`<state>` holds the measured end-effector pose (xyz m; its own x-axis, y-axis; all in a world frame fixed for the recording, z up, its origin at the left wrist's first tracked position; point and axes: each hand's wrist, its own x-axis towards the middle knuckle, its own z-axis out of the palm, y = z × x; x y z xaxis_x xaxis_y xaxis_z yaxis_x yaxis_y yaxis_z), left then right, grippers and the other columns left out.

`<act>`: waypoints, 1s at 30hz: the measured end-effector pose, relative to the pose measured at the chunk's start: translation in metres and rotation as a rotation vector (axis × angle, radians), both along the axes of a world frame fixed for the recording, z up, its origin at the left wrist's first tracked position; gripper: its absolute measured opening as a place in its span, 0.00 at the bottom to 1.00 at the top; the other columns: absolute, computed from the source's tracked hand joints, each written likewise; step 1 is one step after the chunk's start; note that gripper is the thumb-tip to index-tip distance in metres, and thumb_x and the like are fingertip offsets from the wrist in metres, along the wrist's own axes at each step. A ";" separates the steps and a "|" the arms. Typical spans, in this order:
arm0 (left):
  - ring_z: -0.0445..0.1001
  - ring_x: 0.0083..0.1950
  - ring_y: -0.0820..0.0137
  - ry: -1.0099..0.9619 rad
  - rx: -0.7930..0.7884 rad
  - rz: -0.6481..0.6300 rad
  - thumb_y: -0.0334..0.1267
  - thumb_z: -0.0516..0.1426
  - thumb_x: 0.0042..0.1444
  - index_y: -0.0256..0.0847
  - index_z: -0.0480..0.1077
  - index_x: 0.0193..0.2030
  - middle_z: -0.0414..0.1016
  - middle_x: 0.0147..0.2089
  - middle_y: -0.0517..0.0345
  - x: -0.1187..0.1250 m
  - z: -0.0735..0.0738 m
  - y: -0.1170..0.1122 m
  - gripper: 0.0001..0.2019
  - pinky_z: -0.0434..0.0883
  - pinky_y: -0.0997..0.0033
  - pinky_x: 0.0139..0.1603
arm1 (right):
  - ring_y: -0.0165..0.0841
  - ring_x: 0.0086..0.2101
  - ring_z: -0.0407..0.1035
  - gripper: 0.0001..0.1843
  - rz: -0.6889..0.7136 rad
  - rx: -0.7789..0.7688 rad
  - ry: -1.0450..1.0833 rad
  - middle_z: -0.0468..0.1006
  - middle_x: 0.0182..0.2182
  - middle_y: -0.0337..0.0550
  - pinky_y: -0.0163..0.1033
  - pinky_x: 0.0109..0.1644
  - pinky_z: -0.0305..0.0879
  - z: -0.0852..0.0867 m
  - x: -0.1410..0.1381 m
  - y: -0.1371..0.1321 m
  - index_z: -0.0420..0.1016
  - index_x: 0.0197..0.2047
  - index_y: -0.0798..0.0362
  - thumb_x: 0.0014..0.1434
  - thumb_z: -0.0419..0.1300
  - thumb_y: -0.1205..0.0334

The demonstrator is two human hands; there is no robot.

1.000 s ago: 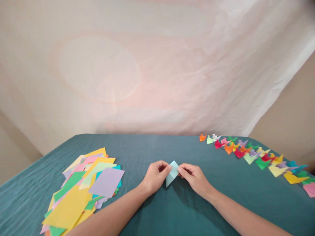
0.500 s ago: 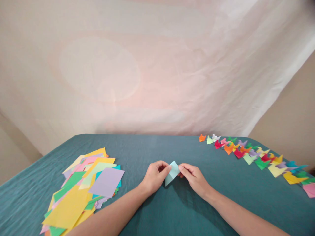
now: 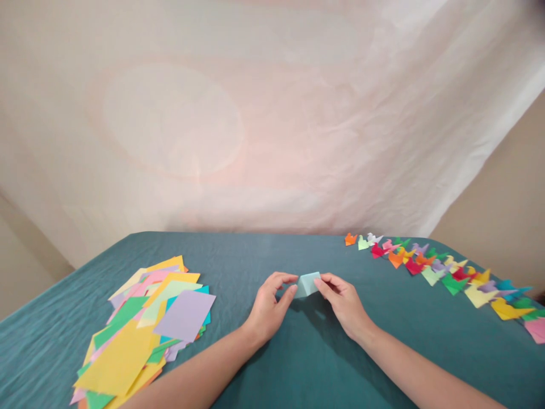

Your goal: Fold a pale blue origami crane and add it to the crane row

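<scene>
A small folded piece of light blue origami paper (image 3: 307, 285) is held just above the table, between my two hands. It has a crease down it, and its two halves stand at an angle. My right hand (image 3: 343, 304) pinches the upper right corner, thumb in front and forefinger behind. On the other side, the thumb and forefinger tips of my left hand (image 3: 269, 307) are at the paper's left edge, with a gap showing between these two fingers. The other fingers of both hands are partly hidden.
A dark green cloth covers the table (image 3: 238, 255). To the left lies a loose pile of coloured paper sheets (image 3: 123, 352), a purple sheet (image 3: 185, 315) on top. Several folded paper birds (image 3: 432, 275) stand in rows along the right side. Behind hangs a pale curtain (image 3: 272, 125).
The light blue paper has turned from a diamond standing on its point to a flatter, creased shape, slightly higher and to the right. My left thumb has come off its face to its edge.
</scene>
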<state>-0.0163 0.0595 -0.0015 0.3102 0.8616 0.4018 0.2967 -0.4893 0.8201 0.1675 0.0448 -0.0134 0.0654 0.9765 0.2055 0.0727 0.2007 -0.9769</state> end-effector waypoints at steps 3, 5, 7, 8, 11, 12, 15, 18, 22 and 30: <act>0.69 0.48 0.67 0.012 0.050 -0.028 0.37 0.52 0.60 0.42 0.71 0.47 0.71 0.46 0.54 0.000 0.000 0.000 0.11 0.65 0.67 0.51 | 0.28 0.27 0.59 0.13 -0.025 0.004 0.000 0.68 0.25 0.36 0.32 0.32 0.56 0.000 0.001 0.001 0.73 0.32 0.54 0.55 0.59 0.52; 0.68 0.49 0.67 0.023 0.058 -0.040 0.37 0.52 0.60 0.43 0.71 0.48 0.71 0.46 0.54 0.001 -0.001 -0.001 0.12 0.64 0.66 0.53 | 0.28 0.27 0.58 0.13 -0.029 0.012 -0.004 0.67 0.25 0.36 0.32 0.31 0.56 0.001 0.000 0.000 0.73 0.31 0.55 0.55 0.59 0.52; 0.68 0.49 0.67 0.032 0.056 -0.043 0.36 0.52 0.60 0.43 0.70 0.49 0.71 0.47 0.53 0.001 -0.001 -0.001 0.13 0.64 0.65 0.54 | 0.28 0.26 0.58 0.14 -0.031 0.019 -0.014 0.66 0.24 0.36 0.32 0.31 0.55 0.002 0.000 0.000 0.73 0.31 0.55 0.55 0.58 0.52; 0.68 0.49 0.67 0.036 0.054 -0.045 0.36 0.52 0.60 0.44 0.70 0.50 0.71 0.47 0.53 0.001 -0.001 -0.001 0.13 0.64 0.65 0.54 | 0.28 0.26 0.58 0.14 -0.029 0.021 -0.022 0.66 0.24 0.36 0.32 0.31 0.55 0.002 0.000 0.000 0.73 0.31 0.55 0.55 0.58 0.51; 0.68 0.49 0.67 0.039 0.051 -0.053 0.36 0.52 0.60 0.44 0.70 0.51 0.71 0.47 0.54 0.001 0.000 -0.002 0.13 0.65 0.65 0.54 | 0.29 0.27 0.58 0.15 -0.020 0.033 -0.055 0.66 0.25 0.37 0.32 0.31 0.56 0.002 -0.001 -0.001 0.73 0.31 0.55 0.55 0.58 0.51; 0.68 0.49 0.67 0.040 0.050 -0.058 0.36 0.52 0.60 0.44 0.70 0.51 0.71 0.47 0.54 0.000 0.000 -0.002 0.14 0.65 0.65 0.54 | 0.29 0.27 0.58 0.15 -0.018 0.040 -0.068 0.66 0.25 0.37 0.32 0.31 0.56 0.002 -0.001 -0.001 0.72 0.31 0.55 0.56 0.57 0.50; 0.68 0.50 0.67 0.045 0.043 -0.073 0.36 0.52 0.60 0.44 0.70 0.51 0.71 0.47 0.54 0.000 0.001 -0.002 0.14 0.65 0.65 0.54 | 0.29 0.27 0.59 0.16 -0.015 0.060 -0.118 0.67 0.26 0.38 0.32 0.30 0.56 0.000 -0.001 -0.001 0.71 0.29 0.55 0.56 0.56 0.49; 0.68 0.50 0.67 0.053 0.035 -0.080 0.36 0.52 0.60 0.44 0.70 0.52 0.70 0.47 0.54 0.000 0.002 -0.002 0.14 0.64 0.65 0.54 | 0.29 0.26 0.58 0.16 -0.020 0.074 -0.169 0.66 0.25 0.38 0.32 0.29 0.56 -0.003 0.000 0.000 0.70 0.29 0.55 0.55 0.56 0.50; 0.67 0.50 0.67 0.065 0.048 -0.098 0.37 0.52 0.60 0.45 0.69 0.52 0.70 0.47 0.54 0.001 0.002 -0.003 0.14 0.64 0.66 0.54 | 0.30 0.25 0.60 0.14 -0.023 0.061 -0.228 0.67 0.25 0.38 0.33 0.29 0.56 -0.007 0.000 -0.001 0.72 0.32 0.54 0.56 0.57 0.51; 0.66 0.53 0.67 0.089 0.080 -0.146 0.36 0.52 0.60 0.47 0.68 0.53 0.69 0.50 0.54 0.001 0.002 -0.007 0.15 0.63 0.64 0.56 | 0.32 0.29 0.64 0.14 -0.040 0.181 -0.352 0.71 0.27 0.41 0.34 0.32 0.60 0.001 -0.007 -0.009 0.72 0.29 0.53 0.59 0.55 0.53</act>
<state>-0.0155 0.0529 0.0003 0.4671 0.7713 0.4324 0.2873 -0.5948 0.7507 0.1604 0.0363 -0.0127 -0.0024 0.9206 0.3904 0.4077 0.3574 -0.8403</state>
